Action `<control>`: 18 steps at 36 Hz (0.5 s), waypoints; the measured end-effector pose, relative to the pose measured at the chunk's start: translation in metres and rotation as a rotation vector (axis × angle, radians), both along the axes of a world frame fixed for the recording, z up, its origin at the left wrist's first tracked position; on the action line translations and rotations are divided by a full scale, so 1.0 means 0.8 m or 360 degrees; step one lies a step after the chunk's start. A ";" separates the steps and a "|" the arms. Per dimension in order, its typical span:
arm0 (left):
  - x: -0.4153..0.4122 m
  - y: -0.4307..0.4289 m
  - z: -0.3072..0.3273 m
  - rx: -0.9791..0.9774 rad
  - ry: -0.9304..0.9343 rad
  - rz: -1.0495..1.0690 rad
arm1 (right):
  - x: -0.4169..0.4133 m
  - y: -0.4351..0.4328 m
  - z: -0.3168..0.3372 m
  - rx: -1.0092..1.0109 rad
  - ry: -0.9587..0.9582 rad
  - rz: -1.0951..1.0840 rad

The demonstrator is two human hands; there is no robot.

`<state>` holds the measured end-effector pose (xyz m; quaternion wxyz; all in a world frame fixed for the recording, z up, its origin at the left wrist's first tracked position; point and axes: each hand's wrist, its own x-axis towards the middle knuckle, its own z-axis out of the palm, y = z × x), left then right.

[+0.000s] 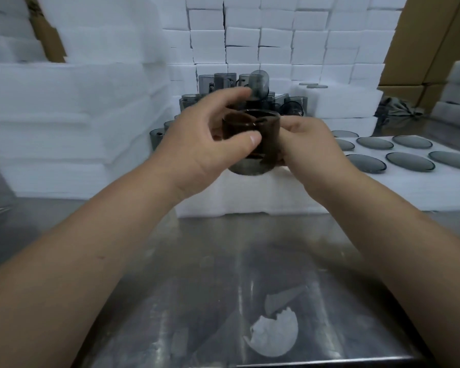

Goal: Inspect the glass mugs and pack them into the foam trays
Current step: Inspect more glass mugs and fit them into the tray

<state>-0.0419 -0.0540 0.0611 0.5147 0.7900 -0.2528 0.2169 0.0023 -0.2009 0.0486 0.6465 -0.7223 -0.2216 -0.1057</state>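
I am gripping the glass mug (266, 139) with left hand (207, 147) and right hand (312, 147), fingers curled round it, aiming for slow, full rotation.

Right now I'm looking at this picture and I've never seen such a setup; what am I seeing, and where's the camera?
There is no machine: a person works with bare hands, and the one picture comes from a camera worn on their head, looking down. The left hand and right hand together hold one smoky glass mug above a metal table. Behind it stands a pile of more mugs. To the right lies a white foam tray with round grey glass shapes set in it, probably packed mugs. Torn foam scraps lie on the table near the person.
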 end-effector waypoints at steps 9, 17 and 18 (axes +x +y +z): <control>0.015 0.036 0.014 0.0203 0.0208 0.1001 | 0.003 -0.003 0.000 -0.0039 0.0133 -0.0058; 0.015 0.030 0.010 0.0343 0.0302 0.0970 | 0.001 -0.003 0.002 -0.0100 0.0123 -0.0067; 0.014 0.028 0.010 0.0348 0.0310 0.0969 | 0.000 -0.003 0.002 -0.0110 0.0122 -0.0068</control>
